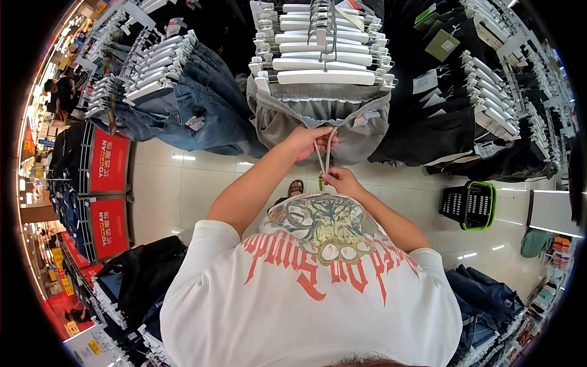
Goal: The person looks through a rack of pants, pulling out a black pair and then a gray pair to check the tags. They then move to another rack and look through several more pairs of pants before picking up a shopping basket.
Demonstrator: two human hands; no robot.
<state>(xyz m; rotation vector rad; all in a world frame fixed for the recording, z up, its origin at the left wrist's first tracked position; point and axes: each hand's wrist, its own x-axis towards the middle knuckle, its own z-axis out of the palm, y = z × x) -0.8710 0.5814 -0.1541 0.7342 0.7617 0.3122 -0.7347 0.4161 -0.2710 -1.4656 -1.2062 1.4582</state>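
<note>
Grey trousers [364, 140] hang by clips from a white hanger [324, 77], their gathered waistband facing me. A pale drawstring [329, 151] comes out at the front of the waistband in two strands. Close to the waistband, my left hand [307, 143] pinches the drawstring between thumb and fingers. Lower and nearer my body, my right hand [341, 181] has its fingers closed on the strands' lower end. A white tag [367, 118] lies on the trousers right of the drawstring.
Blue jeans [211, 116] hang on the rack to the left, black trousers [422, 131] to the right. A black basket with a green rim [479, 205] stands on the tiled floor [202, 189]. Red signs [110, 160] front the left displays. More jeans [486, 296] hang behind me.
</note>
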